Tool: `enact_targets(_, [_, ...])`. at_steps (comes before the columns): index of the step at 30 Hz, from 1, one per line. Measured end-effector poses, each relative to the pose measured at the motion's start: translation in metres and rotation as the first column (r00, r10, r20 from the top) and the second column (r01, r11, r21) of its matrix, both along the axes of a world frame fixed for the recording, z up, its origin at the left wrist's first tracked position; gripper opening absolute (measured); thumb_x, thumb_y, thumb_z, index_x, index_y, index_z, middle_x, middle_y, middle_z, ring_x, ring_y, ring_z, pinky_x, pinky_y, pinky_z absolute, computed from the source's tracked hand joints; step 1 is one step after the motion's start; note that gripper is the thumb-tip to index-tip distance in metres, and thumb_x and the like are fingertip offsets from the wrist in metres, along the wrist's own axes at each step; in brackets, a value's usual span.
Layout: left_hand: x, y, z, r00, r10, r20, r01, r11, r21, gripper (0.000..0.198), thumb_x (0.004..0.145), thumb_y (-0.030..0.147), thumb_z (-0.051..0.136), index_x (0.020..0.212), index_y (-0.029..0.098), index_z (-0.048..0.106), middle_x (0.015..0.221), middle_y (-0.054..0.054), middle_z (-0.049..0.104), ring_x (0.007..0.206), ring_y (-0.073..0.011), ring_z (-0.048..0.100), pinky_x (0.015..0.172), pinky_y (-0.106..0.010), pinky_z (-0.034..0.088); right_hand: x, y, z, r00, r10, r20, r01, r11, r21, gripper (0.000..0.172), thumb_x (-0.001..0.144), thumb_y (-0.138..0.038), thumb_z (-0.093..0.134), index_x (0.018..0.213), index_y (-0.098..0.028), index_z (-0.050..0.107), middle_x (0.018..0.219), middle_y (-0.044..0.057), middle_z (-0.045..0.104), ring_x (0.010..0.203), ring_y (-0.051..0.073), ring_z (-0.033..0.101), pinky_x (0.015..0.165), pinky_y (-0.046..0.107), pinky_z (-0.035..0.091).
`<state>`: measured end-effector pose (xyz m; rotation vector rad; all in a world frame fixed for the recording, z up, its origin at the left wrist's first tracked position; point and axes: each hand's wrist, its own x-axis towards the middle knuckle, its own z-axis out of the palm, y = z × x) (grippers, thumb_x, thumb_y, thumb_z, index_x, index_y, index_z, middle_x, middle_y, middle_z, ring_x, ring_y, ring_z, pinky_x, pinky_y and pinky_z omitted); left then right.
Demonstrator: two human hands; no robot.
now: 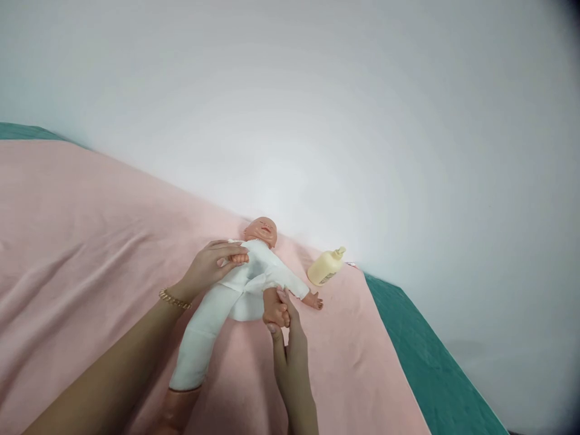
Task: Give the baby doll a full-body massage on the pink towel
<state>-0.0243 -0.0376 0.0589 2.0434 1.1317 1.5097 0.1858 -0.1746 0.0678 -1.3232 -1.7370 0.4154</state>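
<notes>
Holding doll, left hand, right hand

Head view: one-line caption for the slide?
Left hand on a baby doll, right hand holding its foot, lotion bottle beside, on pink sheet.

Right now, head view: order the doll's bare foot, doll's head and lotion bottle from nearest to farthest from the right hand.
1. doll's bare foot: held in the right hand, touching its fingers.
2. doll's head: up and slightly left of that hand, at the far end of the doll.
3. lotion bottle: up and right, lying on the pink sheet near the wall. It looks close to the head's distance, so 2 and 3 are nearly a tie.
</notes>
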Motion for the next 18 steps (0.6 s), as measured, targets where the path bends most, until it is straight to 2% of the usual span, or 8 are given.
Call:
enact_targets(3, [0.0, -0.001, -0.001, 0.997, -0.023, 0.07, 0.029, 0.996, -0.082, 0.024, 0.077, 0.04, 0.066, 0.097, 0.028, 0.073, 0.107, -0.002, 0.073, 0.109, -0.0247, 0.062, 0.1, -0.04, 0.044, 0.001, -0.001, -0.004, 1.0, 0.005, -0.004, -0.005, 1.0, 0.005, 0.048, 0.097, -0.027, 0.043, 0.145, -0.026, 0.035, 0.147, 0.006, 0.043, 0.137, 0.022, 0.036, 0.109, 0.043, 0.038])
enact_targets(7, [-0.003, 0.0, 0.0, 0.945, 0.069, 0.321, 0.014, 0.968, -0.249, 0.031, 0.073, 0.038, 0.072, 0.101, 0.023, 0.072, 0.109, -0.006, 0.072, 0.105, -0.0255, 0.064, 0.097, -0.041, 0.048, 0.002, -0.013, -0.008, 0.998, 0.04, 0.038, -0.042, 0.997, 0.066, 0.048, 0.096, -0.022, 0.044, 0.143, -0.028, 0.039, 0.145, 0.005, 0.044, 0.136, 0.022, 0.037, 0.107, 0.043, 0.039])
enact_targets(9, [-0.006, 0.002, 0.0, 0.866, 0.114, 0.487, 0.035, 0.957, -0.287, 0.036, 0.07, 0.034, 0.075, 0.103, 0.02, 0.07, 0.112, -0.007, 0.071, 0.107, -0.0254, 0.064, 0.098, -0.041, 0.048, 0.003, -0.022, -0.009, 0.995, 0.062, 0.081, -0.072, 0.99, 0.123, 0.046, 0.095, -0.02, 0.045, 0.14, -0.03, 0.041, 0.144, 0.004, 0.046, 0.134, 0.022, 0.039, 0.105, 0.041, 0.041])
enact_targets(11, [-0.009, 0.006, 0.0, 0.75, 0.149, 0.644, 0.056, 0.956, -0.287, 0.042, 0.067, 0.031, 0.077, 0.106, 0.018, 0.068, 0.115, -0.009, 0.069, 0.109, -0.0251, 0.063, 0.099, -0.04, 0.048, 0.004, -0.031, -0.012, 0.988, 0.077, 0.135, -0.101, 0.978, 0.183, 0.044, 0.095, -0.02, 0.046, 0.138, -0.031, 0.044, 0.141, 0.004, 0.049, 0.132, 0.022, 0.042, 0.103, 0.04, 0.044])
enact_targets(13, [-0.014, 0.01, -0.003, 0.645, 0.197, 0.738, 0.036, 0.957, -0.286, 0.043, 0.068, 0.03, 0.077, 0.109, 0.018, 0.067, 0.118, -0.009, 0.068, 0.111, -0.024, 0.062, 0.101, -0.039, 0.047, 0.005, -0.04, -0.019, 0.976, 0.1, 0.193, -0.147, 0.957, 0.25, 0.042, 0.095, -0.024, 0.05, 0.136, -0.03, 0.047, 0.136, 0.006, 0.055, 0.129, 0.024, 0.046, 0.1, 0.04, 0.047])
enact_targets(16, [-0.023, 0.018, -0.011, 0.51, 0.313, 0.802, -0.036, 0.939, -0.343, 0.038, 0.073, 0.03, 0.074, 0.109, 0.018, 0.066, 0.119, -0.008, 0.066, 0.116, -0.0223, 0.058, 0.105, -0.036, 0.045, 0.002, -0.052, -0.044, 0.963, 0.092, 0.255, -0.184, 0.911, 0.369, 0.037, 0.094, -0.032, 0.052, 0.131, -0.027, 0.054, 0.131, 0.008, 0.059, 0.125, 0.027, 0.05, 0.095, 0.041, 0.051])
enact_targets(18, [-0.03, 0.022, -0.02, 0.426, 0.371, 0.825, -0.048, 0.92, -0.389, 0.033, 0.076, 0.03, 0.071, 0.105, 0.016, 0.064, 0.117, -0.008, 0.066, 0.117, -0.0224, 0.057, 0.105, -0.035, 0.045, -0.002, -0.061, -0.067, 0.967, 0.006, 0.253, -0.125, 0.881, 0.456, 0.032, 0.096, -0.033, 0.048, 0.125, -0.026, 0.061, 0.135, 0.009, 0.055, 0.123, 0.029, 0.052, 0.094, 0.041, 0.053])
